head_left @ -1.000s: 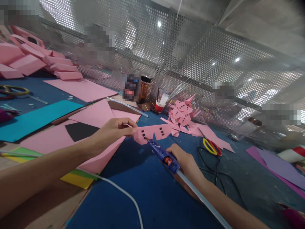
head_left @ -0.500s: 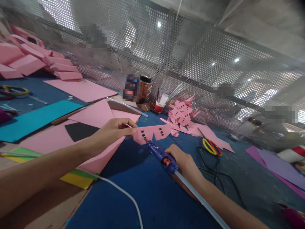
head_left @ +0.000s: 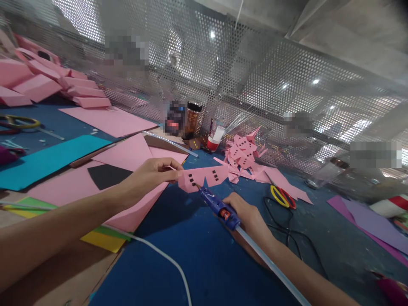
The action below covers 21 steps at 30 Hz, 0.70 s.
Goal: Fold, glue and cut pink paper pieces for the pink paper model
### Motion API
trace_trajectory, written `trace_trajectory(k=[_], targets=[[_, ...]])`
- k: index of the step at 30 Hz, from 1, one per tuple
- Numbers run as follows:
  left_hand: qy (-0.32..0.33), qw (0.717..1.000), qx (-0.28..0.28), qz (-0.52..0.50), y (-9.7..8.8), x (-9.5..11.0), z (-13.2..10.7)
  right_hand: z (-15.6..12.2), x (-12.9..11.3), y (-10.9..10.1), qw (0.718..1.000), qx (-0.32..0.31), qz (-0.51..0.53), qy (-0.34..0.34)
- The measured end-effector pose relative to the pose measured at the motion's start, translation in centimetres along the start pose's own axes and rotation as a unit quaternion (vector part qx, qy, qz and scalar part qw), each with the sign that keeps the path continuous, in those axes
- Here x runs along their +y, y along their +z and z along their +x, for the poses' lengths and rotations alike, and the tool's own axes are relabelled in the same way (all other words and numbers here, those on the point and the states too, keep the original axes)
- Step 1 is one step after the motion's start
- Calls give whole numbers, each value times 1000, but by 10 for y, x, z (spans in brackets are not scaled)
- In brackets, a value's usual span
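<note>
My left hand pinches the left end of a pink foam strip with zigzag lower edge and small black squares, holding it above the blue table. A blue hot glue gun is gripped in my right hand. Its nozzle touches the strip's lower edge near the left squares. A clear glue stick juts from the gun's back along my forearm.
A heap of similar pink cut pieces lies beyond the strip. Yellow-and-red scissors and a black cord lie right. Pink, teal and black sheets cover the left. A white cable crosses the front. Perforated metal wall behind.
The glue gun's nozzle has slid a little to the right along the strip's lower edge. My left hand keeps the strip almost still.
</note>
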State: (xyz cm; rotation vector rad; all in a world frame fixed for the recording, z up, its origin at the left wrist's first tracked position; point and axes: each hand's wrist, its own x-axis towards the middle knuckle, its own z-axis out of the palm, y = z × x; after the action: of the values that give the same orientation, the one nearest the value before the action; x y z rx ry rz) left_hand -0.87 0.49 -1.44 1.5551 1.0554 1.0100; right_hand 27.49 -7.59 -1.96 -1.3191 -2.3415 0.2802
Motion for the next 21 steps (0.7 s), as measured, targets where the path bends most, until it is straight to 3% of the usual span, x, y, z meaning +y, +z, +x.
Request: trace_trajectory(k=[21], targets=[[7, 1000, 12, 5, 2, 5, -2, -1, -3, 1, 1000, 1, 8, -17]])
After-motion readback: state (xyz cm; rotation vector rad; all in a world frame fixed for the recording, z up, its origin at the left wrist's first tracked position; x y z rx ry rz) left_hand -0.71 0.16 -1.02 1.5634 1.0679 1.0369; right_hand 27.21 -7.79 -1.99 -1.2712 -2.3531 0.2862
